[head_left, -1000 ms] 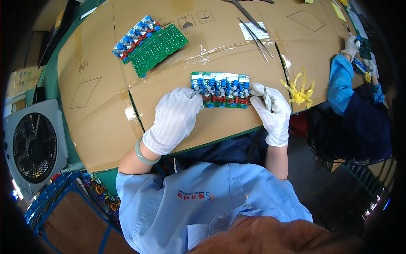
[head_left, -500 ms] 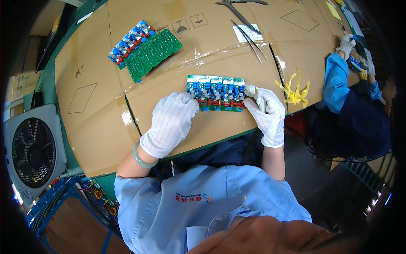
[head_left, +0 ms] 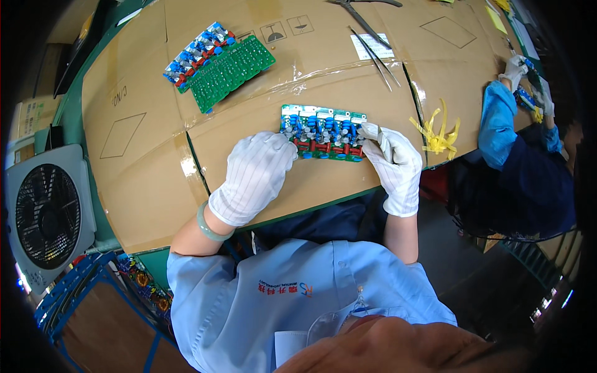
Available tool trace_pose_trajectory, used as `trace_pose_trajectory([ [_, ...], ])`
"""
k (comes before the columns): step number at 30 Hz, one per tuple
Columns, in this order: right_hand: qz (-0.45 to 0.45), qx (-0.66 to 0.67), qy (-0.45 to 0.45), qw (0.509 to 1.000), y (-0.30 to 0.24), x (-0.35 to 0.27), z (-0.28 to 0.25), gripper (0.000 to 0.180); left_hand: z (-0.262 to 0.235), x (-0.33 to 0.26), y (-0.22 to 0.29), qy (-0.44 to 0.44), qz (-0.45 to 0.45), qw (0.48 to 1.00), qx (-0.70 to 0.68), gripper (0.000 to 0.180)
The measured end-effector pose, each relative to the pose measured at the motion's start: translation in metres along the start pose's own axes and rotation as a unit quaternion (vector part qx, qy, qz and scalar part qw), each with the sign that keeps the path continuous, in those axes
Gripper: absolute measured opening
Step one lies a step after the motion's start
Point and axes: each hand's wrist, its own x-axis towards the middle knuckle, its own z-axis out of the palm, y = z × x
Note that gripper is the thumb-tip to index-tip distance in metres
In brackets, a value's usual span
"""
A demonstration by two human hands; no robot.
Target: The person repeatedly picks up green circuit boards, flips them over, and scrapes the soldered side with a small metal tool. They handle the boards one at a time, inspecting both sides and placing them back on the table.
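A green circuit board [head_left: 324, 132] with rows of blue, grey and red components lies component side up on the cardboard in front of me. My left hand [head_left: 258, 173], in a white striped glove, grips the board's left end with curled fingers. At the right end is my gloved right hand [head_left: 394, 163], its fingers closed around a flat, pale grey piece [head_left: 386, 148] whose kind I cannot make out. Its thumb and fingertips reach the board's edge. Farther left, another board [head_left: 199, 55] lies component side up, beside one showing its green solder side [head_left: 232, 73].
Tweezers [head_left: 375, 57] and pliers [head_left: 365, 23] lie at the back, near a white paper label [head_left: 372, 47]. Yellow strips [head_left: 439, 132] lie to the right. A fan [head_left: 50, 208] stands at left. At far right, a co-worker's blue sleeve [head_left: 499, 124] and gloved hands are visible.
The view has shifted slightly, so the table things sit a little farther right and higher. My right hand's fingers have come in closer over the board's right end. The left hand keeps its hold.
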Motion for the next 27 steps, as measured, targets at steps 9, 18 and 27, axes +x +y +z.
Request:
trace_pose_trajectory([
  [9, 0.003, 0.003, -0.01, 1.0, -0.005, 0.003, -0.002, 0.033, 0.002, 0.001, 0.002, 0.029, 0.016, 0.999, 0.004, 0.017],
  [18, 0.014, 0.013, -0.014, 1.0, -0.005, 0.003, 0.0, 0.029, -0.001, 0.001, -0.009, -0.007, -0.006, 1.0, -0.015, 0.017],
  [27, -0.033, 0.052, -0.029, 0.998, -0.003, 0.004, -0.011, 0.023, -0.013, 0.022, 0.002, 0.01, -0.023, 0.993, -0.119, 0.046],
])
